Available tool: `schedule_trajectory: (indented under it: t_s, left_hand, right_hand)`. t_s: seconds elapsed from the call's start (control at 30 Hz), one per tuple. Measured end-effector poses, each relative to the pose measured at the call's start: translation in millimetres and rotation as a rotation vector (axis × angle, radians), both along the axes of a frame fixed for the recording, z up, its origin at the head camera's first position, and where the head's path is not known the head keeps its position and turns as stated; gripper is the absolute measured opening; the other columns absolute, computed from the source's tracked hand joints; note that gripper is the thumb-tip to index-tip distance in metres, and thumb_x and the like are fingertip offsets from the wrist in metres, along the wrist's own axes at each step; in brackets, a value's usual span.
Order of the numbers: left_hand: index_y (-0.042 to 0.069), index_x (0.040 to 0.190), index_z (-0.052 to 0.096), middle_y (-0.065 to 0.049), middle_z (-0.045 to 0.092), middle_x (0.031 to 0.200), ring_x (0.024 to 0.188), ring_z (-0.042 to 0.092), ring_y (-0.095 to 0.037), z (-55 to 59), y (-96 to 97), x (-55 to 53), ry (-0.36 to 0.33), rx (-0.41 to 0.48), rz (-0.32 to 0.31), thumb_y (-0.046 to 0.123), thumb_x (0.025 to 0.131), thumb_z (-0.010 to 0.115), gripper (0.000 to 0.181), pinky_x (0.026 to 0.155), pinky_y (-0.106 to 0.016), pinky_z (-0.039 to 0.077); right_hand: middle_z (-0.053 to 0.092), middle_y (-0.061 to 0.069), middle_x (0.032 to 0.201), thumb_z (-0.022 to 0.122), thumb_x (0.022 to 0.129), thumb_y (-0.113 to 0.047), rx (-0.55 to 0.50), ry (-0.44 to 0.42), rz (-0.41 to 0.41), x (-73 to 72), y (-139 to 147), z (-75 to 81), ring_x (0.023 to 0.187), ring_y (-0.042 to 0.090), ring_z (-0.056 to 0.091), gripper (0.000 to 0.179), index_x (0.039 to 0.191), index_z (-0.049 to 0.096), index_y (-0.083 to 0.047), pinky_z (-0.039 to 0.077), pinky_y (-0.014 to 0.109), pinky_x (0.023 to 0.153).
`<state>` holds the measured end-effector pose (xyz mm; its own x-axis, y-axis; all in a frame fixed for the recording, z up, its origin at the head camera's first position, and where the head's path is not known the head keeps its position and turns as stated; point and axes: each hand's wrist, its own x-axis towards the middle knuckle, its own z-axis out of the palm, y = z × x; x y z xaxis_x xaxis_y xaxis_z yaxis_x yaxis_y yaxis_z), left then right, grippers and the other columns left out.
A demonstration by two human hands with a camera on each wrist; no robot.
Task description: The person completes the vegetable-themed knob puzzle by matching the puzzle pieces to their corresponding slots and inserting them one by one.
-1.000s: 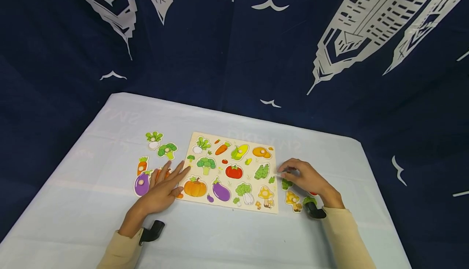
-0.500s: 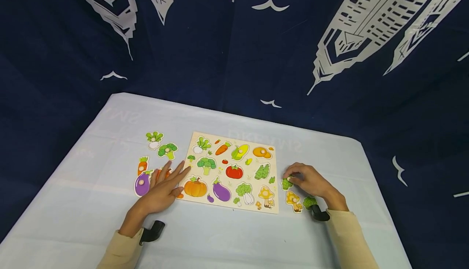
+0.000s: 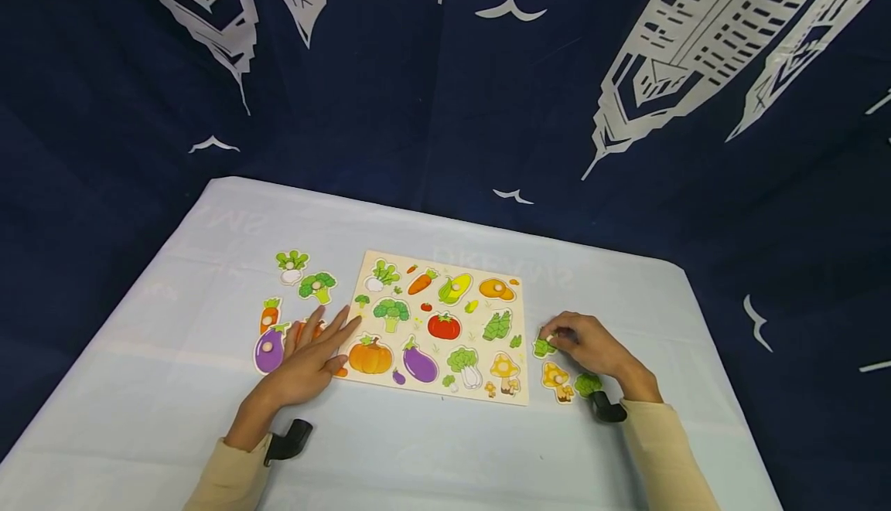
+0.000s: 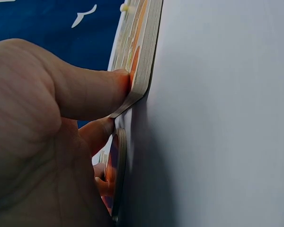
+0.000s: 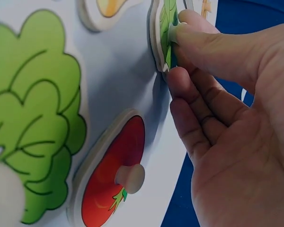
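The left hand point(image 4: 42, 118) touched the board point(image 4: 147, 52) near its corner with the thumb tip. A loose piece point(image 4: 121, 165), seen edge-on, lay beside the other fingers, partly hidden. The white tabletop point(image 4: 227, 118) extended opposite the palm. Blue cloth point(image 4: 42, 23) appeared beyond the thumb.

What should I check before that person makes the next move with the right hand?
1. Knob held: ok. The right hand pinches the white knob of the green leafy piece.
2. Board steady: ok, it seems. The left hand touches the left edge of the board.
3. Likely matching spot free: ok. The green leafy picture shows no knob.
4. Piece lifted off the table: cannot tell. Fingers partly hide it.
5. Left hand clear of loose pieces: not ok. It partly covers an orange piece.
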<state>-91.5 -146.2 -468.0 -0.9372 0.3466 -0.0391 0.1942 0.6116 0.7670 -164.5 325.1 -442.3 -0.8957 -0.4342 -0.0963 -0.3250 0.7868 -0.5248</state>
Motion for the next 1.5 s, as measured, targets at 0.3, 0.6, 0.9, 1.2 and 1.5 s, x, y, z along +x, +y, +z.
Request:
schedule_trajectory:
  t_s: [0.3, 0.6, 0.9, 1.2, 1.5]
  left_hand:
    - [0.009, 0.156, 0.034, -0.018, 0.019, 0.166, 0.151, -0.007, -0.046, -0.2, -0.6, -1.0, -0.009, -0.003, 0.004, 0.0, 0.097, 0.053, 0.063, 0.112, -0.067, -0.018]
    - [0.009, 0.156, 0.034, -0.018, 0.019, 0.166, 0.152, -0.006, -0.047, -0.1, 0.4, -2.8, 0.008, -0.007, 0.002, 0.0, 0.097, 0.054, 0.063, 0.112, -0.067, -0.018]
    - [0.008, 0.155, 0.035, -0.019, 0.019, 0.166, 0.151, -0.006, -0.047, 1.0, 0.4, 0.2, 0.0, 0.0, 0.002, -0.001, 0.097, 0.053, 0.062, 0.111, -0.067, -0.018]
    - [0.007, 0.155, 0.035, -0.02, 0.019, 0.165, 0.151, -0.007, -0.047, 2.5, 0.2, 1.1, 0.001, 0.006, 0.007, -0.002, 0.096, 0.053, 0.062, 0.111, -0.067, -0.019]
    - [0.007, 0.155, 0.035, -0.02, 0.019, 0.165, 0.152, -0.006, -0.047, 1.9, 1.3, 0.9, -0.002, 0.012, 0.005, -0.002, 0.097, 0.053, 0.062, 0.111, -0.068, -0.018]
  right_hand:
    - [0.07, -0.002, 0.102, 0.068, 0.091, 0.001, 0.006, 0.023, -0.015, -2.5, -2.9, 0.5, 0.089, 0.013, 0.057, 0.017, 0.097, 0.073, -0.014, 0.05, 0.03, 0.081]
    - [0.07, 0.0, 0.104, 0.067, 0.091, 0.003, -0.01, 0.052, -0.036, -7.2, -6.1, 3.2, 0.096, 0.017, 0.062, 0.019, 0.1, 0.072, -0.013, 0.053, 0.035, 0.085]
    - [0.071, -0.001, 0.104, 0.067, 0.092, 0.002, -0.066, 0.065, -0.004, -9.9, -23.9, 0.7, 0.098, 0.018, 0.064, 0.019, 0.102, 0.072, -0.012, 0.054, 0.036, 0.086]
    - [0.07, 0.0, 0.106, 0.067, 0.094, -0.001, -0.053, 0.083, 0.024, -15.4, -41.0, 2.9, 0.096, 0.014, 0.062, 0.016, 0.104, 0.072, -0.013, 0.053, 0.034, 0.086]
    - [0.069, 0.002, 0.108, 0.068, 0.093, -0.003, -0.057, 0.082, 0.059, -16.9, -55.7, -0.8, 0.09, 0.013, 0.057, 0.015, 0.104, 0.073, -0.012, 0.051, 0.031, 0.082]
